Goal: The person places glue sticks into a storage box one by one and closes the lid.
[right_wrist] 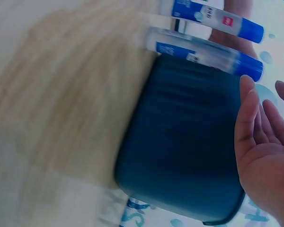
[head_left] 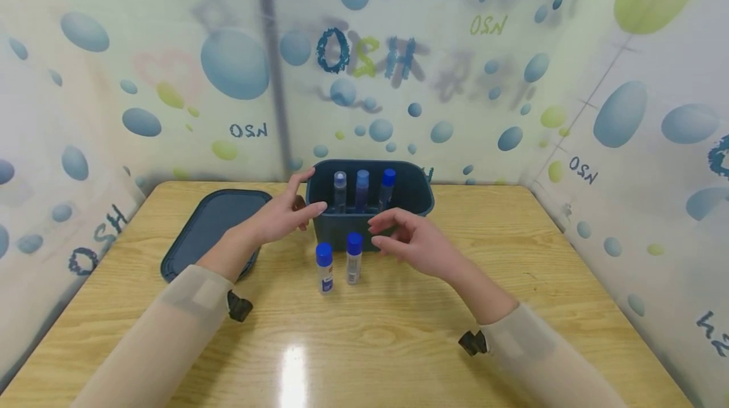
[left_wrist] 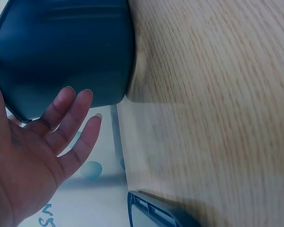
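A dark blue plastic bin (head_left: 342,231) stands near the back of the table, with three glue sticks (head_left: 362,190) upright inside it. In front of the bin are two more upright glue sticks with blue caps, one on the left (head_left: 324,269) and one on the right (head_left: 354,259). My left hand (head_left: 281,215) is at the bin's left end, index finger and thumb spread at its rim; the left wrist view shows the other fingers loosely bent beside the wall. My right hand (head_left: 418,243) hovers by the bin's front right, fingers loosely bent and holding nothing, close to the right-hand glue stick.
A dark blue lid (head_left: 211,231) lies flat on the table left of the bin, partly behind the left forearm. The wooden table (head_left: 364,345) has patterned curtain (head_left: 364,117) around its back and sides.
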Tool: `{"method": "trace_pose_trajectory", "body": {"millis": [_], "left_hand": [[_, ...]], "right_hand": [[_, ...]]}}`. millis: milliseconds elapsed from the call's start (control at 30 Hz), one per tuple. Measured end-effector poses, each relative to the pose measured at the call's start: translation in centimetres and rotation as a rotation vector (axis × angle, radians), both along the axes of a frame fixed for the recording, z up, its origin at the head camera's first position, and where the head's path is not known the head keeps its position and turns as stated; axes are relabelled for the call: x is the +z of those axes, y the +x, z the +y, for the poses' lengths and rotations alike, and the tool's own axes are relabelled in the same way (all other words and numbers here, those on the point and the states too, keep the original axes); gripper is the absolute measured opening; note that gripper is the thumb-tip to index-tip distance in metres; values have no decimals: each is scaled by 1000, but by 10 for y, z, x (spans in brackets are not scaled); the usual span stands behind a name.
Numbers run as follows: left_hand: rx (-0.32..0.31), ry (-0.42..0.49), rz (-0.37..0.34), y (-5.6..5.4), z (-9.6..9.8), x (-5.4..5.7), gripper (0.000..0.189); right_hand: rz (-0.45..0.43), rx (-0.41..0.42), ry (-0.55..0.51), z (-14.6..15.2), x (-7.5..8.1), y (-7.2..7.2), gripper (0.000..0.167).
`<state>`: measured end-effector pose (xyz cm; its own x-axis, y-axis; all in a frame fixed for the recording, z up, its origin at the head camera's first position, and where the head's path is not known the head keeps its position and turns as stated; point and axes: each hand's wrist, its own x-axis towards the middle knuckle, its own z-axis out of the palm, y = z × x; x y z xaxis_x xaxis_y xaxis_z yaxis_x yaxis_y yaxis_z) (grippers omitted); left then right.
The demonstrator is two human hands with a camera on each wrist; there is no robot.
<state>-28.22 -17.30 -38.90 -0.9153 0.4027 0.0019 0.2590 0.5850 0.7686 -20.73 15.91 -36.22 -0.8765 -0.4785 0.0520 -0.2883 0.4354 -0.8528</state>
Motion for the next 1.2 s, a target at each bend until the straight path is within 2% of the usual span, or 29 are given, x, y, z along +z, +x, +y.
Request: {"method": "trace_pose_trajectory", "body": {"millis": [167,400,667,967,1200], "left_hand": [[8,-4,2,0,0,0,92],[12,-5,5,0,-1,-1,92],[7,7,-2,-1,0,-3,92],[9,9,-3,1,0,-1,91],[6,16,-6,1,0,-2,91]], "right_hand": [[-51,32,-8,-7,-11,0,39],[-50,79,-36,-16,-21,-2,41],[-55,55,-22,-23,-29,-2,36],[-12,50,-25,-28,-32,-2,36],[75,68,-30,-28,-29,0,33]]}}
